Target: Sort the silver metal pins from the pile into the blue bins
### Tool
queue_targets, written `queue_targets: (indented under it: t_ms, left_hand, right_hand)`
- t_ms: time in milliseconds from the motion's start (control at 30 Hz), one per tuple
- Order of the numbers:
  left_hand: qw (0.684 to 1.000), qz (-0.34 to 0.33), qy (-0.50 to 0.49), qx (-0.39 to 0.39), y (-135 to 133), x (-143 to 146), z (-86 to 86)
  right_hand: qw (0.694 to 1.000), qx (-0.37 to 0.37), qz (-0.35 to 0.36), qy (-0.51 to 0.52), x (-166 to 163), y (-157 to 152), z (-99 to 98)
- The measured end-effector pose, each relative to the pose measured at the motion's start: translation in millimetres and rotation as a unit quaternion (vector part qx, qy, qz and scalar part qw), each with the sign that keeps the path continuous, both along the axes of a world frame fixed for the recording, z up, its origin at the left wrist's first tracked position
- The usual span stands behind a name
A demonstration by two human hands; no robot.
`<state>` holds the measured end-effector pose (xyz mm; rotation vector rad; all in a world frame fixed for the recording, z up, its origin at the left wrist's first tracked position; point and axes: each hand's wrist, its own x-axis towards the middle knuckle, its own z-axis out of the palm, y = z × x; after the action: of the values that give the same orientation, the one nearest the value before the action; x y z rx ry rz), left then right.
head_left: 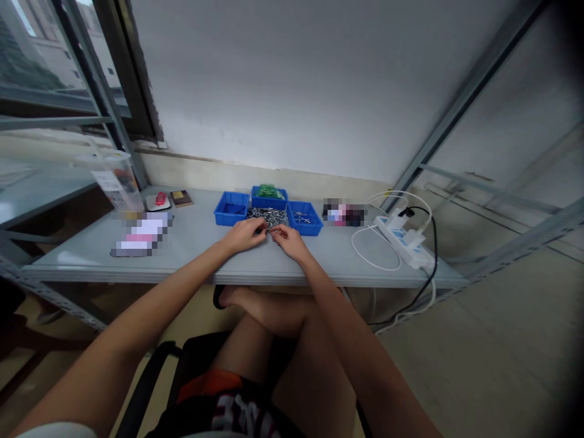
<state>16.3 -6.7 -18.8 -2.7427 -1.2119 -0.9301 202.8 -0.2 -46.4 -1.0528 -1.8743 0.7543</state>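
Now | left hand [247, 235], right hand [289, 242] curl at six o'clock of metal bits [272, 215] | can't tell if gripping | blue boxes [305, 230] at nine, twelve, three

Here's a whitish fabric sleeve [59, 431] on your left arm, and your left hand [249, 235] and right hand [288, 242] are both bare! Lower down, you're sporting a black cloth garment [194, 415] with a bright orange-red panel [210, 384] and chunky white lettering [244, 415], plus dark, rounded footwear [219, 298].
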Motion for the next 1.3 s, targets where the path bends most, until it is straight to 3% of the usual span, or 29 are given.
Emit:
queue_targets:
  t_ms: [233,800,1300]
  left_hand:
    - [0.999,-0.001,0.045,0.015,8.1,-2.2,-5.8]
    - [0.999,0.014,0.045,0.020,10.2,-3.7,-5.1]
    - [0.998,0.025,0.057,0.017,6.0,-3.1,-2.8]
  right_hand:
    - [0.999,-0.004,0.006,0.048,-0.6,2.6,-2.7]
    - [0.996,-0.001,-0.055,0.067,0.9,3.7,-0.6]
    - [0.997,0.000,-0.064,0.032,1.3,4.2,-0.9]
